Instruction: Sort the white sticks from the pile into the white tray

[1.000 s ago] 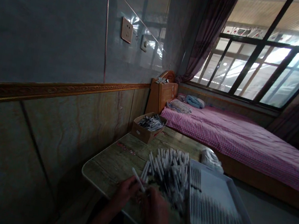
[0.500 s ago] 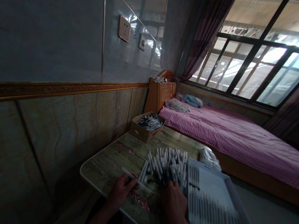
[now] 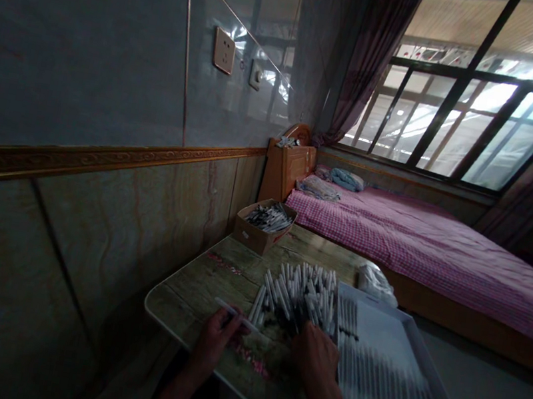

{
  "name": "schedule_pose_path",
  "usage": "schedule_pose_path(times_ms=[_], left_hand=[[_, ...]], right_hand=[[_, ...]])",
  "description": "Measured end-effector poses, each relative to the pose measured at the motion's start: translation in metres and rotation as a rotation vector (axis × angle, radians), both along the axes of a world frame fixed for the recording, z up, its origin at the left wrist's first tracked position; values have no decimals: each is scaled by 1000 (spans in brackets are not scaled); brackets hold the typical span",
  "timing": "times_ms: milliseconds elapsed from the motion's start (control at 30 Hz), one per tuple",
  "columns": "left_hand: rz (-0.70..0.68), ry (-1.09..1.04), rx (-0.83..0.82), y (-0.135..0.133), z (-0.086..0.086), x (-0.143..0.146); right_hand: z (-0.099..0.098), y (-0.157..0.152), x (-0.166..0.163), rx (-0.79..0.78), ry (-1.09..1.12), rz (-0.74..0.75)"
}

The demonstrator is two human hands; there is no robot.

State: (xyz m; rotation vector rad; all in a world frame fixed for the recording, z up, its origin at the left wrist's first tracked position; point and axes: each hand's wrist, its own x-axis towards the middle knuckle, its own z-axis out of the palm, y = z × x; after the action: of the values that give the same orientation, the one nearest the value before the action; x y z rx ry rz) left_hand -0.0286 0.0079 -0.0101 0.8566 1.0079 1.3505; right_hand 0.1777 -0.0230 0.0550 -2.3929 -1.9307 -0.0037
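Observation:
My left hand [image 3: 213, 343] grips a thin white stick [image 3: 233, 313] above the near part of the wood-patterned table [image 3: 189, 302]. My right hand [image 3: 315, 359] rests against the near edge of a loose heap of white sticks with dark ends [image 3: 296, 295], its fingers partly hidden among them. To its right, a shallow white tray [image 3: 418, 345] holds sticks laid side by side in a row. A cardboard box [image 3: 253, 234] at the table's far end is filled with more sticks.
A wall with sockets [image 3: 224, 51] runs along the table's left side. A white plastic bag [image 3: 377, 286] lies beyond the tray. A bed with a pink checked sheet [image 3: 415, 250] stands to the right, below a curtained window [image 3: 461, 122].
My right hand has moved right from beside my left hand to the heap's near edge. The stick in my left hand now lies flatter, pointing left.

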Motion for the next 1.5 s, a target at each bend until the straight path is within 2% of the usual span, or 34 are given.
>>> schedule_pose_path(times_ms=[133, 233, 367, 433, 500, 600, 800, 933, 1167, 1300, 1433, 1500], left_hand=[[66, -126, -48, 0, 4, -2], [104, -227, -70, 2, 5, -3], [136, -302, -88, 4, 6, -5], [132, -323, -83, 4, 8, -5], [131, -326, -86, 3, 9, -4], [127, -304, -99, 3, 11, -4], [114, -273, -112, 3, 8, -4], [103, -255, -106, 3, 6, -4], [34, -172, -75, 0, 7, -5], [-18, -167, -95, 0, 10, -7], [-70, -134, -102, 0, 11, -7], [-122, -76, -89, -1, 12, -7]], right_hand=[[-4, -17, -3, -8, 95, -25], [-28, -31, -12, 62, 345, 72], [-69, -43, -24, 277, 676, 217], [-82, -46, -27, 365, 767, 262], [-86, -48, -28, 424, 825, 281], [-84, -48, -29, 436, 861, 282], [-78, -48, -29, 346, 862, 289], [-79, -47, -29, 359, 857, 307], [-76, -51, -28, 362, 694, 295], [-55, -54, -20, 310, 620, 330], [-26, -51, -18, 272, 683, 319], [-18, -46, -22, 274, 719, 300]])
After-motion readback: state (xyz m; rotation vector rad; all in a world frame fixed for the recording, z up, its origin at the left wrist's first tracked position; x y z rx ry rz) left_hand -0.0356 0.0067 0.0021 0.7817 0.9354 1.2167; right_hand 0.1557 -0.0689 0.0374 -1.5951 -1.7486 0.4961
